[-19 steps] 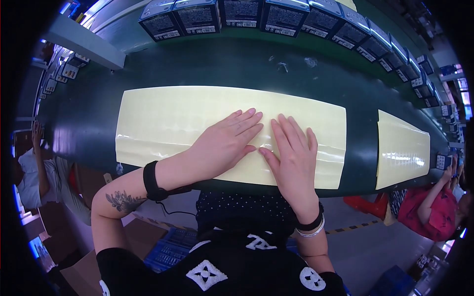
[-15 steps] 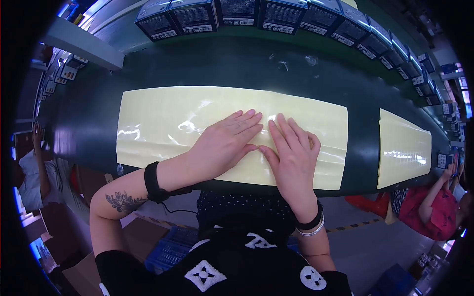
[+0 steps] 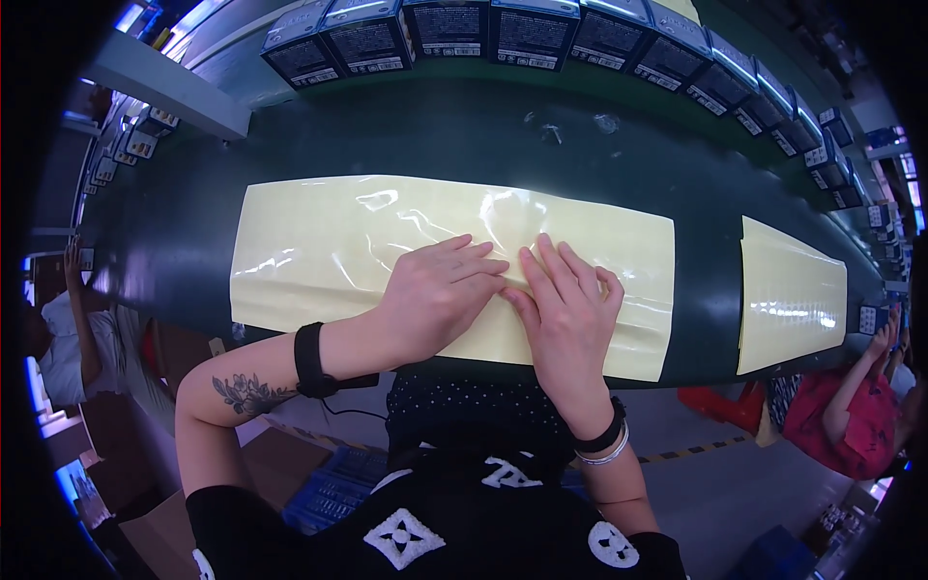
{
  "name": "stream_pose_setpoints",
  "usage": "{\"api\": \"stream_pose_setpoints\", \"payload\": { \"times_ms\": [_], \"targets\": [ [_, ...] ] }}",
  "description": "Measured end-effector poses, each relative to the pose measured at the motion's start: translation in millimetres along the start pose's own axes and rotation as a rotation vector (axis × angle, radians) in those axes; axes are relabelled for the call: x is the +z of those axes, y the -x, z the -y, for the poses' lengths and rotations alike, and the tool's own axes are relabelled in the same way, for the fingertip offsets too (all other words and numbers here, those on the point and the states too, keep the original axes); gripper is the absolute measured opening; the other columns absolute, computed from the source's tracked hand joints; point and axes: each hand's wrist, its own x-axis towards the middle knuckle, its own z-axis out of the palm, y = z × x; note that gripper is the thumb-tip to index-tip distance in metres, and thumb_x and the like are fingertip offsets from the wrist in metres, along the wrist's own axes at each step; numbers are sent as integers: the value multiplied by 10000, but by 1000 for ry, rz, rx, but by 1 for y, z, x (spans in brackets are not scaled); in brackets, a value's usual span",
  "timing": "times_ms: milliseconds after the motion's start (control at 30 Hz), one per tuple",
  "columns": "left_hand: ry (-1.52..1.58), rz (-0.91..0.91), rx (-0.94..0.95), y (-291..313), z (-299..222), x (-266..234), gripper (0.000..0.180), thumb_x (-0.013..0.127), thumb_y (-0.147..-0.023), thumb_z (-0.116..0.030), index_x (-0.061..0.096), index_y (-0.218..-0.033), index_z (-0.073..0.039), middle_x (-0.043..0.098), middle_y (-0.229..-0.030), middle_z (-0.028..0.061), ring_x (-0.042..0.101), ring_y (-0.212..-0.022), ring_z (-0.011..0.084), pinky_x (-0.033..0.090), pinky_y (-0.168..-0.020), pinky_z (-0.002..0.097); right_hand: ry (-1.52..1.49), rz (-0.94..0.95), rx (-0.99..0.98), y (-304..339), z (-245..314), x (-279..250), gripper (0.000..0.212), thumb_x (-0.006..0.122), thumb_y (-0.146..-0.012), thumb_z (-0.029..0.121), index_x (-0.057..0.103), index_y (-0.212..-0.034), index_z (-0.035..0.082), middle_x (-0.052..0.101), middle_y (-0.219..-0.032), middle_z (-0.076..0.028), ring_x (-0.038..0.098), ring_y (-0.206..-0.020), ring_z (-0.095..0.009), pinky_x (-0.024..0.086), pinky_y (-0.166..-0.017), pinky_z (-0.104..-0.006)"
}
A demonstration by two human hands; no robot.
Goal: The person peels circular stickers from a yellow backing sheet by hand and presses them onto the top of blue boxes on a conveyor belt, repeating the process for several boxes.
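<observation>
Two bare hands at work, both on the near half of one long pale-yellow sheet (image 3: 319,251), my landmark, which lies glossy and rippled on a dark green table (image 3: 387,135). Left hand (image 3: 440,295): mid-sheet, fingers bent and close together; from here I can't tell whether it pinches anything. Right hand (image 3: 572,319): just right of it, fingers slightly parted, thumb held off the forefinger. Right of the sheet, a gap, then more yellow sheets (image 3: 793,300). Beyond it, clear plastic scraps (image 3: 606,123); farther, a curving row of dark blue boxes (image 3: 449,29).
</observation>
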Motion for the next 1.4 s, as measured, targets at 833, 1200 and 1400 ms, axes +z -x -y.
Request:
{"api": "stream_pose_setpoints", "payload": {
  "times_ms": [833, 1200, 1400],
  "targets": [
    [-105, 101, 157, -13, -12, 1, 305, 651, -726, -62, 673, -1011, 42, 656, -1113, 147, 669, -988, 287, 573, -845, 384, -6, -28, 8, 4, -16, -2, 414, 763, -803, 232, 669, -1182, 97, 622, -1295, -62, 556, -1206, -210, 336, -1019, -452],
    [-34, 86, 95, -19, -17, 3, 201, 679, -751, -58, 660, -940, 9, 662, -1063, 128, 661, -987, 276, 562, -803, 364, -22, -11, -26, 4, -26, -9, 459, 716, -833, 331, 651, -1198, 60, 609, -1291, -100, 539, -1224, -243, 327, -1010, -497],
    [327, 197, -300, -75, 7, -34, 140, 721, -811, -90, 613, -869, -21, 661, -1084, 129, 643, -1018, 301, 509, -882, 354, -20, 17, -5, 9, -31, -9, 530, 753, -792, 357, 645, -1230, 79, 600, -1328, -86, 539, -1226, -248, 319, -1028, -476]
  ]
}}
